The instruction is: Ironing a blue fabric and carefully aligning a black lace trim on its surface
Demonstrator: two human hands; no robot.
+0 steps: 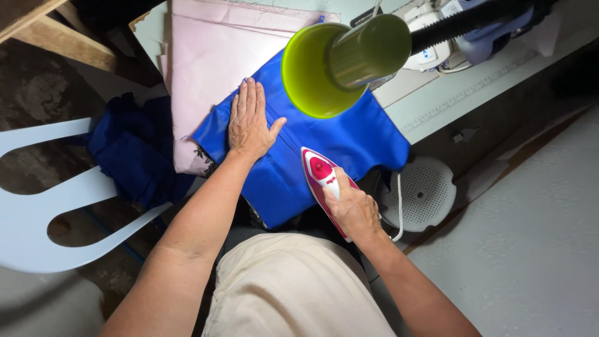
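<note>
- Right now the pressing is in hand: the right hand [354,211] is clenched around the handle of the red-and-white steam iron [323,181], whose soleplate sits on the near edge of the bright blue satin fabric piece [349,134].
- Flat and released, the left hand [249,122] grips nothing; its palm pins that cloth, which lies over the pale pink cloth [206,56] on the white worktable [449,93].
- Any further stroke, I judge, calls for steady pinning.
- Open cloth lies ahead of the iron's tip; the lime-green lamp shade [324,68] hangs above, and the table edge is close on the right.
</note>
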